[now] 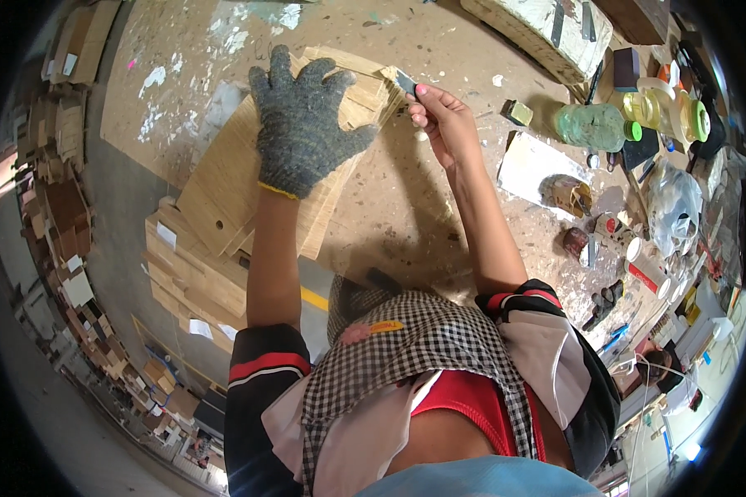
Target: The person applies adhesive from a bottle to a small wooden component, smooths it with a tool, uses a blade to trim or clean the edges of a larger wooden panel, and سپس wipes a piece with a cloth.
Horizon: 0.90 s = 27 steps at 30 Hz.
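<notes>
Small dark blade point(405, 81) is pinched in right hand point(441, 116) fingertips, long axis pointing up-left onto corner of stacked plywood panels point(224, 195). Panels are pressed flat by gloved left hand point(302, 124), fingers spread. Green bottle point(593, 126) lies well right.

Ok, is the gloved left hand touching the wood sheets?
Touching. The head view shows the left hand pressed flat, fingers spread, on the wood sheets.
</notes>
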Motion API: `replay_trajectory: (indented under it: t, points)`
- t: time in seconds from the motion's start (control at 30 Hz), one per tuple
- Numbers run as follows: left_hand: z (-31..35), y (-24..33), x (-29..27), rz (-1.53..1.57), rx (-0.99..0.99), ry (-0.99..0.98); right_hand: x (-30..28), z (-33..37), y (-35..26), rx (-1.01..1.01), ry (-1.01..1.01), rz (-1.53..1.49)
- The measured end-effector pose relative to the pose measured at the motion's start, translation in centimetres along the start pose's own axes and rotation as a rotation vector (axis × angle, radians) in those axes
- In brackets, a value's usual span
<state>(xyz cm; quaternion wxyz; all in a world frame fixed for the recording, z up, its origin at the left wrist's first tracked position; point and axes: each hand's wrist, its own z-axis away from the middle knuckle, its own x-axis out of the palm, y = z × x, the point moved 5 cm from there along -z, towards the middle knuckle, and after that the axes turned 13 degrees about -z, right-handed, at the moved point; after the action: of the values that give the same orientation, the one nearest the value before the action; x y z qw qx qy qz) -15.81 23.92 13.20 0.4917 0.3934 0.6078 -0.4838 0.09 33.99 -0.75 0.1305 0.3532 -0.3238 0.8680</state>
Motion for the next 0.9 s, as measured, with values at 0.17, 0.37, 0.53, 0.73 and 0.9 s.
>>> replay_trajectory:
  t: [0.17,0.37,0.53,0.73,0.9]
  points:
    - [0.2,-0.1,0.2,0.006,0.009,0.033,0.3,-0.4,0.6,0.071,0.013,-0.015]
    - [0.0,0.0,0.0,-0.039,0.029,0.072,0.0,-0.5,0.4,0.011,0.058,0.052]
    - [0.1,0.0,-0.2,-0.037,0.028,0.072,-1.0,0.2,-0.1,-0.035,0.073,0.074]
    - [0.0,0.0,-0.2,-0.005,0.023,0.073,-0.5,1.0,-1.1,-0.128,0.061,0.080]
    - [0.0,0.0,-0.1,-0.019,0.019,0.064,0.5,1.2,-1.6,-0.183,0.052,0.115]
